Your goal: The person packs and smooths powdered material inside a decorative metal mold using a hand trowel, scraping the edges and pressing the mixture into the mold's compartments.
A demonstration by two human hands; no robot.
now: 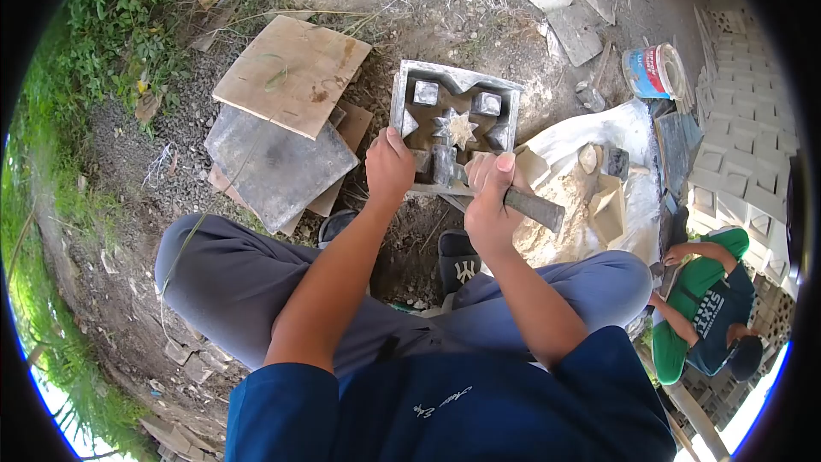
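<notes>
In the head view, a square grey mold (516,111) is tilted up in front of my knees. Inside it are small square blocks and a star-shaped piece (457,128) dusted with pale powder. My left hand (391,168) is closed on the mold's near left edge, thumb on top. At the near right corner, my right hand (493,201) is wrapped around a short, flat grey bar-like tool (536,209). The tool's wide end points right, and its other end is by the mold; whether it touches cannot be made out.
Pale sandy mix (556,231) lies on a white sack (620,128) to the right. A paint bucket (654,73) stands beyond it. Wooden boards (291,73) and a grey slab (278,162) are stacked left. Another person (705,312) sits at right by stacked patterned blocks (740,141).
</notes>
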